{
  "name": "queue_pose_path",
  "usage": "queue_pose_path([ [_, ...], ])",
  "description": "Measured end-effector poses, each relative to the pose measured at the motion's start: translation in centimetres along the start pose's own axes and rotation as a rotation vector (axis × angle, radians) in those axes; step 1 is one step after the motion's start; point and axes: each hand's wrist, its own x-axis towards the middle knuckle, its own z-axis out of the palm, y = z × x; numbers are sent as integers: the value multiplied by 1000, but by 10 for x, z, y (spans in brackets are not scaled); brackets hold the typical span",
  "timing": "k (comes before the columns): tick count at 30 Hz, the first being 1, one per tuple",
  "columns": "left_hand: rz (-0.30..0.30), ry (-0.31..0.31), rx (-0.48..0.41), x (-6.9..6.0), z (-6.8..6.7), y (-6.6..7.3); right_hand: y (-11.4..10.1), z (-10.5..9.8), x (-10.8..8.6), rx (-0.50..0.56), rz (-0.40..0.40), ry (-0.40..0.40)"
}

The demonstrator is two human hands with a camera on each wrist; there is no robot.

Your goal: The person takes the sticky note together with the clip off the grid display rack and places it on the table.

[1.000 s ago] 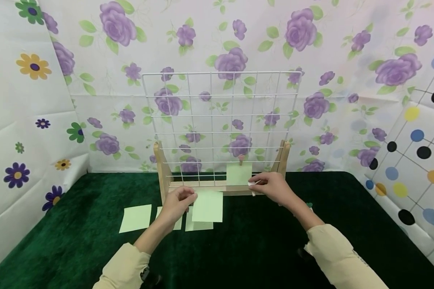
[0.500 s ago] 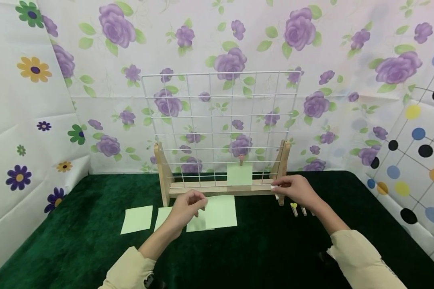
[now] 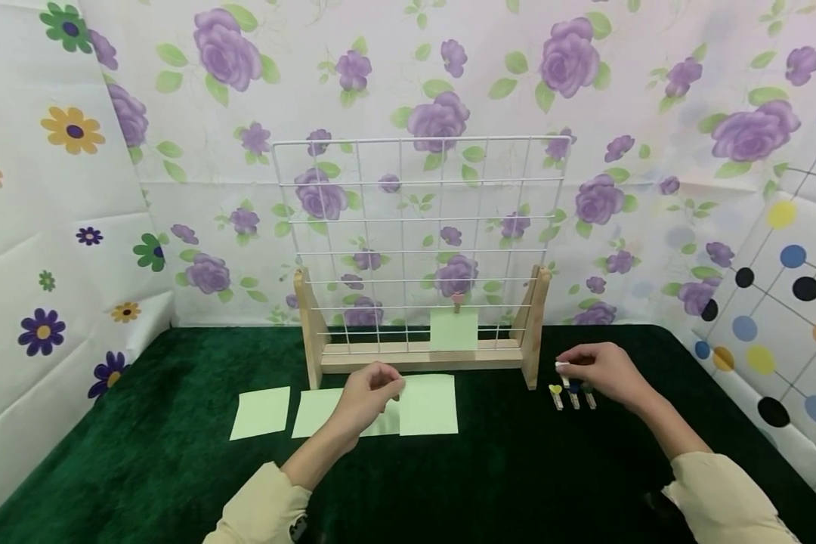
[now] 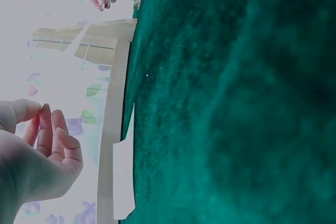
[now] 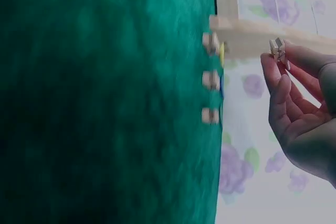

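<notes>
In the head view my left hand pinches the left edge of a pale green paper note between thumb and fingertips. The note is held up in front of the wire grid rack. To the right, my right hand pinches a small clothespin with a white top; the right wrist view shows the clothespin between thumb and finger. Another note hangs low on the grid from a pink-topped clothespin.
Left of the held note lie a left note, a middle note and a partly covered note on the green cloth. Under my right hand are a yellow heart clothespin and two others. Wooden supports hold the grid.
My right hand has moved right with the clothespin, away from the grid to above the loose clothespins. My left hand has shifted the held note right and slightly down.
</notes>
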Motion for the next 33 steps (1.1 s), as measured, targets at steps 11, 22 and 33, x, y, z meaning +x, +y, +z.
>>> queue_pose_path([
  [11, -55, -12, 59, 14, 5, -10, 34, -18, -13, -16, 64, -20],
  [22, -63, -77, 129, 26, 11, -11, 55, -30, -16, -25, 105, -52],
  [33, -55, -42, 217, 37, 18, -9, 66, -32, -16, -66, 104, -63],
])
